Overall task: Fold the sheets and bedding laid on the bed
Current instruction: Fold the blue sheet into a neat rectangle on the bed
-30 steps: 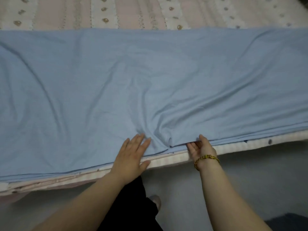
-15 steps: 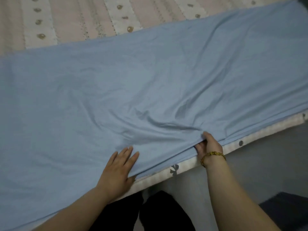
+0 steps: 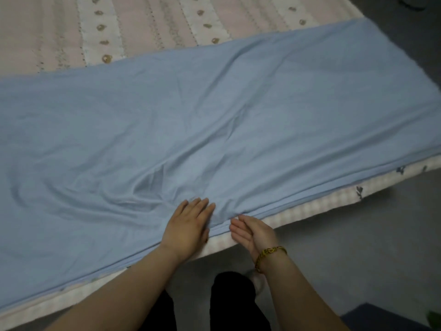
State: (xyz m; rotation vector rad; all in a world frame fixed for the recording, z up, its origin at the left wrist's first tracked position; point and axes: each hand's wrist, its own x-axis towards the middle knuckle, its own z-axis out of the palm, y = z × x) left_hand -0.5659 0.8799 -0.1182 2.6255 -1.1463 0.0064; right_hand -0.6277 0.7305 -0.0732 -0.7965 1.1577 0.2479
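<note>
A light blue sheet (image 3: 238, 120), folded into a long layered strip, lies across the bed along its near edge. My left hand (image 3: 188, 223) rests flat on the sheet near that edge, fingers straight, with wrinkles fanning out from it. My right hand (image 3: 253, 231), with a gold bracelet at the wrist, sits palm up at the sheet's layered edge. Its fingers are relaxed and their tips touch the fabric's border; it holds nothing.
Under the sheet lies a pink and white striped bedspread (image 3: 143, 27) with small gold motifs. The mattress edge (image 3: 334, 199) runs diagonally. Grey floor (image 3: 358, 247) lies to the right, and my dark trouser legs (image 3: 233, 304) stand below.
My right hand has let go of the sheet's edge and come out palm up. My left hand slid right along the sheet. The view swung to the right.
</note>
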